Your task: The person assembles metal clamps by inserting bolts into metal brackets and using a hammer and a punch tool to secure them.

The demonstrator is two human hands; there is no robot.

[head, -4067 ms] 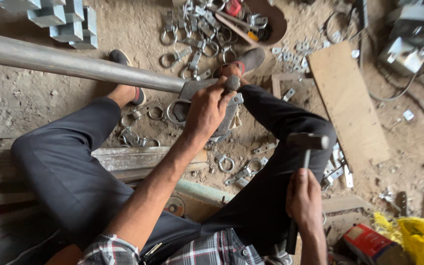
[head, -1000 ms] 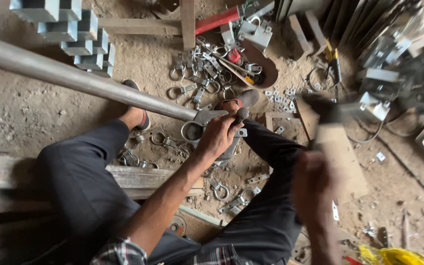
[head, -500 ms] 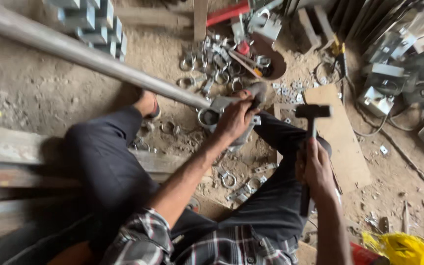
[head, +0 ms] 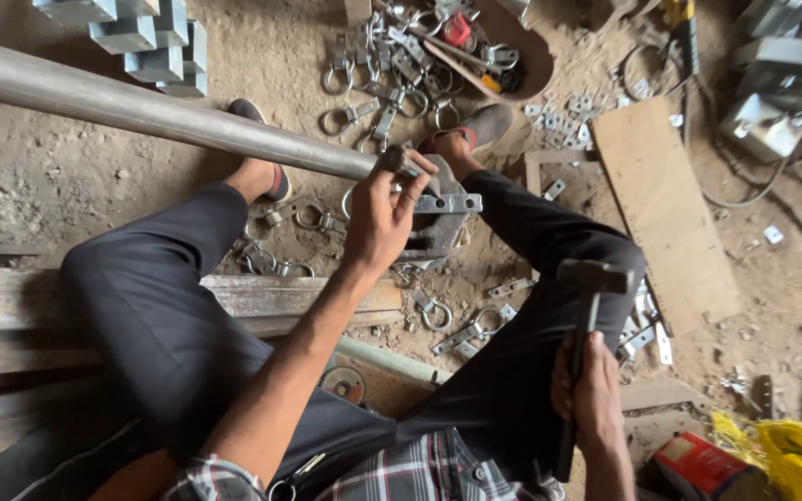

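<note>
I sit on the dirt floor with my legs spread. My left hand (head: 384,215) grips a flat metal clamp piece (head: 446,203) at the end of a long grey steel pipe (head: 150,109), over a dark metal block (head: 438,234). My right hand (head: 590,390) holds a hammer by its handle, and the hammer's head (head: 593,276) rests low above my right thigh, away from the clamp.
Several ring-shaped metal clamps (head: 378,70) lie scattered between my feet and beyond. A wooden board (head: 663,204) lies to the right, grey blocks (head: 141,37) at top left, wooden planks (head: 11,315) under my left leg, a yellow bag (head: 795,455) at bottom right.
The hammer swung up by my right hand a second ago has come down and now rests low by my right thigh. My left hand stays on the clamp at the pipe's end.
</note>
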